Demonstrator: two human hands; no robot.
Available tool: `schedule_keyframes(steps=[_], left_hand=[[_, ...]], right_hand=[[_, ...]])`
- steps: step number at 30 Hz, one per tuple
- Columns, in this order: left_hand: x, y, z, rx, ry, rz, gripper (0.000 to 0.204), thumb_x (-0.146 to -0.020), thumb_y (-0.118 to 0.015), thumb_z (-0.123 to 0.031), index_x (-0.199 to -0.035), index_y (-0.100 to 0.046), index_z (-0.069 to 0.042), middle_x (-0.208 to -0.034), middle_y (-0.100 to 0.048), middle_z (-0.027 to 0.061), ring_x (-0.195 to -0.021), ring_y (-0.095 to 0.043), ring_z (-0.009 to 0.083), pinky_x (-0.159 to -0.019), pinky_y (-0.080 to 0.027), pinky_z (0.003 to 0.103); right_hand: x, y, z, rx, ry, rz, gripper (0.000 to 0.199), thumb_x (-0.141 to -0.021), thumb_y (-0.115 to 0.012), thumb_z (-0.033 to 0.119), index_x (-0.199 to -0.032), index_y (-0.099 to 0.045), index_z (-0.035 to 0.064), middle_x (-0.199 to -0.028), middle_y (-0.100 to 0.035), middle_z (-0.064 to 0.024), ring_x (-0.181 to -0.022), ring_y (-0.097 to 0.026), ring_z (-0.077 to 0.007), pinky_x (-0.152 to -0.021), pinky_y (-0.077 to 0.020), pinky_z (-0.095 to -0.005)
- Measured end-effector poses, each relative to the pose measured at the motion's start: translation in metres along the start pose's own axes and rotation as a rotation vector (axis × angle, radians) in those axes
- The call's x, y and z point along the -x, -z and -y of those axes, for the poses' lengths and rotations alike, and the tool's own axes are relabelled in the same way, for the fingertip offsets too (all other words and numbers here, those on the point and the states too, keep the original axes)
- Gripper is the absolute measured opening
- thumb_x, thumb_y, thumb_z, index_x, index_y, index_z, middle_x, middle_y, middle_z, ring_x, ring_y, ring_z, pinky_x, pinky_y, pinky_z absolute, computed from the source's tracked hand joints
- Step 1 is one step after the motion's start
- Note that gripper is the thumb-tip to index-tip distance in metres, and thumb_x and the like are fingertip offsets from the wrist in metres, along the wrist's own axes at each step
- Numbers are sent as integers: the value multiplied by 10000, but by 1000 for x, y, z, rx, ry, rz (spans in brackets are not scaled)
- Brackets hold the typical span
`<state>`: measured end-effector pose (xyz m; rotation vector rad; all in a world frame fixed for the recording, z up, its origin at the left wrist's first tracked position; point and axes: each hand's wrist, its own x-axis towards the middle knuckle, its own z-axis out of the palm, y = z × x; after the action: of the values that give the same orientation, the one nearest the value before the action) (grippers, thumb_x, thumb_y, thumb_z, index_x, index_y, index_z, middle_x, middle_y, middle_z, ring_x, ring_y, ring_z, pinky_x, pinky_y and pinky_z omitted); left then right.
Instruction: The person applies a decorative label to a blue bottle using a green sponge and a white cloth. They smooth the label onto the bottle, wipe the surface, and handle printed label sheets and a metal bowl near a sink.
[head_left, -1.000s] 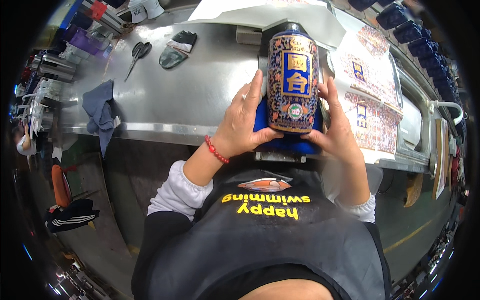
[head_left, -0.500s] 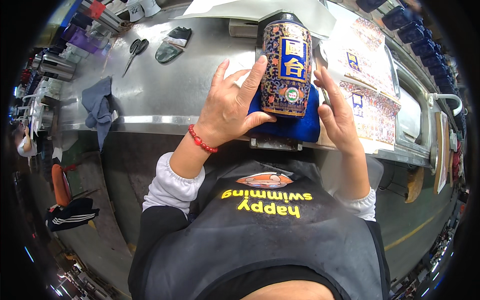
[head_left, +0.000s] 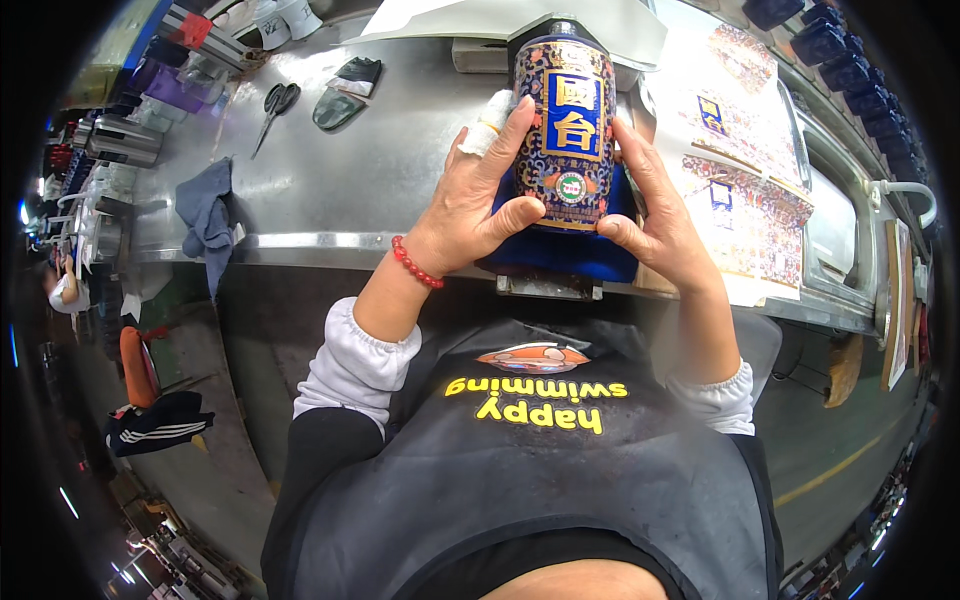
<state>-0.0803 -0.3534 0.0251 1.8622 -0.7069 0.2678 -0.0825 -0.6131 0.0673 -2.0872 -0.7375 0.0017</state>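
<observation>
A blue bottle [head_left: 577,120] with a dense floral pattern, gold trim and a blue label panel lies tilted, neck away from me, over a blue cloth [head_left: 560,257] at the bench edge. My left hand [head_left: 470,205] is curved along its left side, with thumb and forefinger against it. From the right, my right hand [head_left: 660,215] presses its fingertips on the bottle's side and its thumb near the base. A crumpled white wad [head_left: 487,124] shows by my left fingers; whether they hold it is unclear.
Printed pattern sheets [head_left: 745,225] lie right of the bottle. On the metal bench [head_left: 290,190] to the left are black-handled scissors [head_left: 272,112], two small flat pieces [head_left: 340,107] and a grey-blue cloth [head_left: 207,210] hanging over the edge. Several blue bottles [head_left: 850,65] line the far right.
My right hand has moved left and now touches the bottle, where it stood apart before. The white wad now shows more beside my left fingers. The view has shifted slightly.
</observation>
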Motion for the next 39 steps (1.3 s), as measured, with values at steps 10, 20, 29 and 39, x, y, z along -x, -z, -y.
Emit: schedule_keyframes(steps=[10, 20, 29, 39], left_hand=[[-4, 6, -3, -72, -36, -25, 961, -937, -544, -688, -1613, -263, -65, -1499, -479, 254, -1406, -427, 409, -1196, -201, 510], [-21, 18, -3, -179, 23, 13, 1081, -896, -521, -762, -1612, -209, -15, -1579, -352, 284, -1469, -339, 423, -1212, -152, 551], [-32, 19, 0, -158, 40, 60, 1163, -855, -514, -819, -1612, -185, 0, -1587, -313, 305, -1481, -295, 451, -1219, -128, 545], [-46, 26, 7, -198, 10, 99, 1200, -811, -534, -855, -1619, -185, -40, -1573, -388, 223, -1484, -297, 438, -1200, -123, 614]], right_hand=[[-3, 5, -7, -107, -41, 19, 1010, -875, -750, 516, -1614, -247, 45, -1594, -340, -214, -1447, -371, -320, -1176, -322, -419], [-21, 18, -4, -124, -49, 24, 1030, -828, -807, 455, -1610, -259, 69, -1571, -338, -230, -1444, -369, -381, -1195, -319, -446], [-38, 19, -6, -102, -67, 119, 1267, -716, -818, 639, -1633, -157, 67, -1655, -232, -220, -1515, -282, -352, -1183, -325, -458], [-48, 28, -8, -56, -47, 148, 1379, -634, -869, 634, -1629, -125, 35, -1629, -282, -241, -1487, -341, -352, -1173, -344, -456]])
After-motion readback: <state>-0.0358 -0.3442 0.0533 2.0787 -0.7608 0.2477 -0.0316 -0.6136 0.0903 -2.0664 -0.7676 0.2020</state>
